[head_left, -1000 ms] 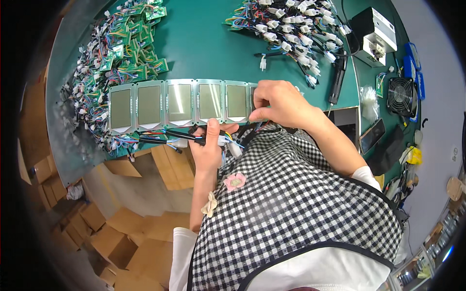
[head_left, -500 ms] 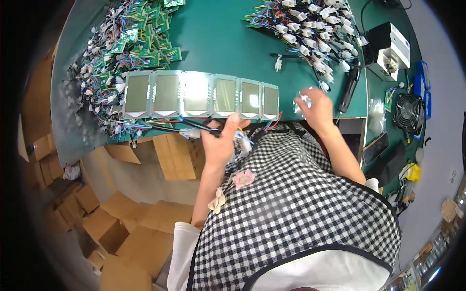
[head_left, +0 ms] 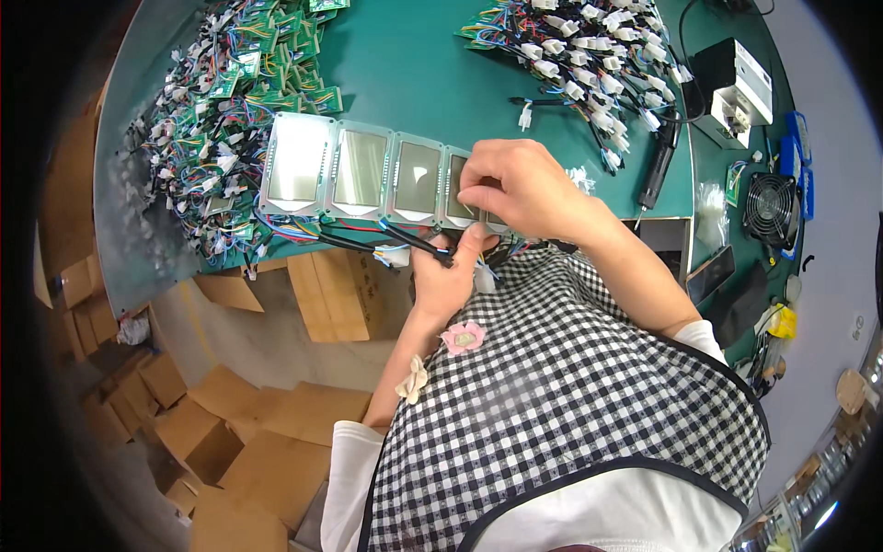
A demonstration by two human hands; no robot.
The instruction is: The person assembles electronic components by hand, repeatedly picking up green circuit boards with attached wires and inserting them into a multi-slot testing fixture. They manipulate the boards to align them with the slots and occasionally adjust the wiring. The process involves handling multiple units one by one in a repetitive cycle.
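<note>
Since 0.5 s ago our right hand (head_left: 526, 189) moved back onto the row of flat glassy display panels (head_left: 363, 172) at the green table (head_left: 414, 64) edge, fingers pinching rightmost panel; left hand (head_left: 448, 274) grips black wire bundle (head_left: 386, 241) below.

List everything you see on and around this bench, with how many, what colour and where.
display panels: row of about five, grey in silver frames, near bench edge
circuit boards with wires: heap, green, bench left
wire connectors: heap, white plugs, top middle
black handheld tool: one, right of the row
white box unit: one, top right
fan: one, black, far right
green bench: one
cardboard boxes: several, brown, floor lower left
left hand: at black wires under the row
right hand: on the row's right end
</note>
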